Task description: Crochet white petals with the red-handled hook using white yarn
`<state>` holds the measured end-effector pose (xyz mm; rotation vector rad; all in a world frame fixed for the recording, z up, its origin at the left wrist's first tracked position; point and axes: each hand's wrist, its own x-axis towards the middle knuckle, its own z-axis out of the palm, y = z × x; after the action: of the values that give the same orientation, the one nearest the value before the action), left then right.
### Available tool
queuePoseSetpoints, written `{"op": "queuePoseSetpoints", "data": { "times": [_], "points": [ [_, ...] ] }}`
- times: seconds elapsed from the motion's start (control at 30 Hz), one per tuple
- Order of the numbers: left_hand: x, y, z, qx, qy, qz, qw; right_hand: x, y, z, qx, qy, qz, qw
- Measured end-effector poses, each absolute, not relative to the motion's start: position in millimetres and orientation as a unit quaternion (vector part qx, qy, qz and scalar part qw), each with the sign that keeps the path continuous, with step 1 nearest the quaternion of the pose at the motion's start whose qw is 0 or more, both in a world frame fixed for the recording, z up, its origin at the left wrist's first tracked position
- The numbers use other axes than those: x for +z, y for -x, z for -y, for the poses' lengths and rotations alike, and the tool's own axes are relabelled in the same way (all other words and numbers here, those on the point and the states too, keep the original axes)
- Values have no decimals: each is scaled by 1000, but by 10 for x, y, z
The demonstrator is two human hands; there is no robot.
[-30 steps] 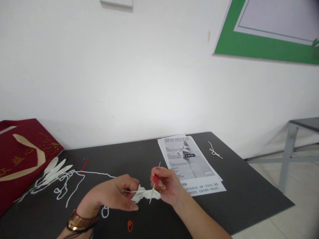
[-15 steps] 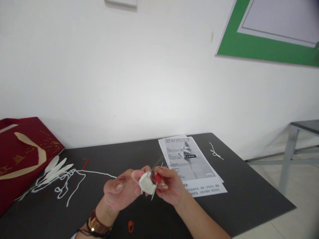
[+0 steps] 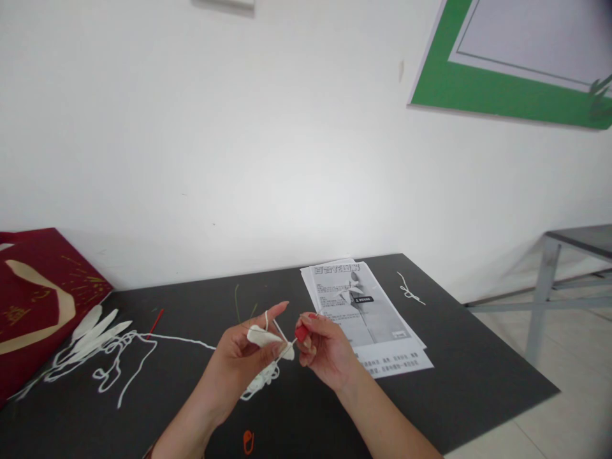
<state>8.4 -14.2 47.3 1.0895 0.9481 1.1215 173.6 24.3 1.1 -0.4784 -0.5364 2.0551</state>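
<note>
My left hand [image 3: 246, 350] pinches a small white crocheted piece [image 3: 262, 336] between thumb and fingers, with white yarn [image 3: 270, 322] looped over the raised forefinger. My right hand [image 3: 322, 347] is closed on a crochet hook with a red grip [image 3: 301, 333], its tip pointing into the white piece. Both hands hover above the black table [image 3: 459, 370]. A loose tangle of yarn [image 3: 261, 381] hangs below my left hand.
A printed instruction sheet [image 3: 366, 319] lies right of my hands. White crocheted petals and yarn [image 3: 98, 338] lie at the left beside a dark red gift bag [image 3: 33, 299]. An orange stitch marker [image 3: 247, 441] lies near the front edge. A short knotted yarn scrap [image 3: 408, 290] lies at the far right.
My left hand turned palm up and raised its forefinger with yarn over it. The white piece shifted left and flattened under the thumb. The hook now points left into it.
</note>
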Motion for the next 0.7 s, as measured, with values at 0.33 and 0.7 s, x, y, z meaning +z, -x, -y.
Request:
{"op": "queuePoseSetpoints", "data": {
  "times": [0.33,0.7],
  "points": [
    [413,-273,150,600,-372,-419,571,84,-1707,-179,767,238,223,552],
    [422,-193,125,592,-409,-431,544,198,-1706,-84,690,285,294,596]
  ]
}}
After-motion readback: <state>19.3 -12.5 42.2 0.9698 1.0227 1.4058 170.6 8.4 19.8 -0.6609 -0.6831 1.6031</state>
